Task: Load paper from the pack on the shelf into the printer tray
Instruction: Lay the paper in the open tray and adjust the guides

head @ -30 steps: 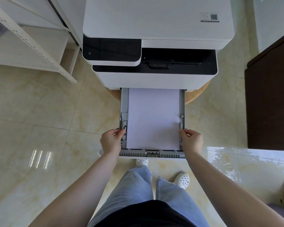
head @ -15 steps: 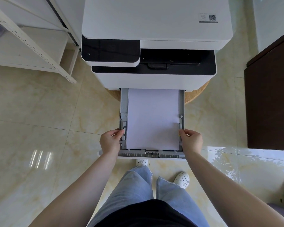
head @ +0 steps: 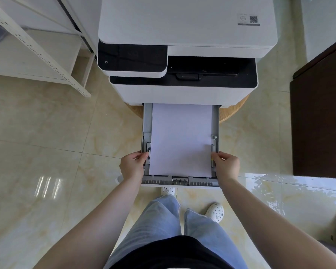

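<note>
A grey paper tray (head: pixel 179 181) sticks out from the bottom of a white and black printer (head: pixel 182 51). A stack of white paper (head: pixel 180 140) lies flat inside it. My left hand (head: pixel 131 166) grips the tray's left side wall near the front, fingers by the side guide. My right hand (head: pixel 226 166) grips the right side wall at the same depth. No paper pack shows in view.
A white metal shelf (head: pixel 39 49) stands at the back left. A dark brown cabinet (head: pixel 320 121) is on the right. The printer rests on a round wooden stand (head: pixel 233 111). My legs and white clogs are below the tray on a glossy tiled floor (head: pixel 47 152).
Both hands stay on the tray's sides. The tray and hands have shifted slightly toward the printer.
</note>
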